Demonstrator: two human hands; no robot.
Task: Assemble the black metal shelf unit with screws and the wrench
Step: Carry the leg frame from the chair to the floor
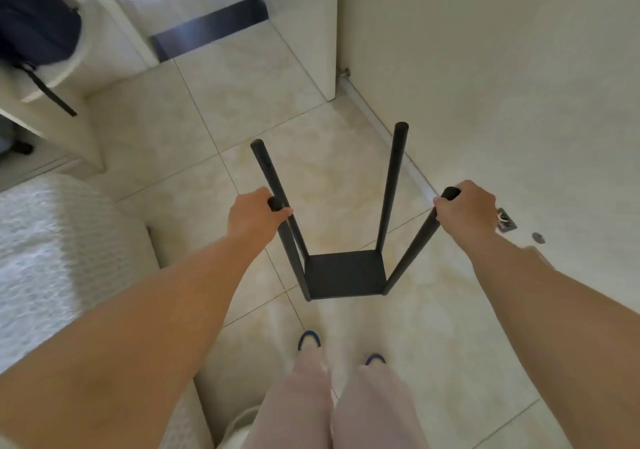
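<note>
Left hand (pixel 254 214) curled round the top of the near-left post (pixel 289 251); right hand (pixel 465 207) curled round the top of the near-right post (pixel 412 251). Both grips sit at the upper ends, with both arms stretched forward and down. The shelf unit (pixel 346 275) consists of 4 black posts rising from 1 square black shelf panel (pixel 346 273) at the bottom; the 2 far posts (pixel 389 188) stand free, untouched. Whether the unit rests on the floor or is lifted cannot be told.

Floor (pixel 242 102): pale glossy tiles, open to the far side of the unit toward a doorway with a dark threshold strip (pixel 211 27). Right: a pale wall or door (pixel 502 67) runs close beside the unit, its lower edge just right of the far-right post; a small metal fitting (pixel 505 220) and a round disc (pixel 538 238) sit just beyond the right hand. Left: a bed with a white textured cover (pixel 62 258) lies near the left arm, well apart from the unit. Far left: a white chair (pixel 72 60) bears a dark bag (pixel 34 15) whose strap hangs down. Near: 2 feet in blue-tipped slippers (pixel 309 339) and pale trousers (pixel 332 407), just short of the panel.
</note>
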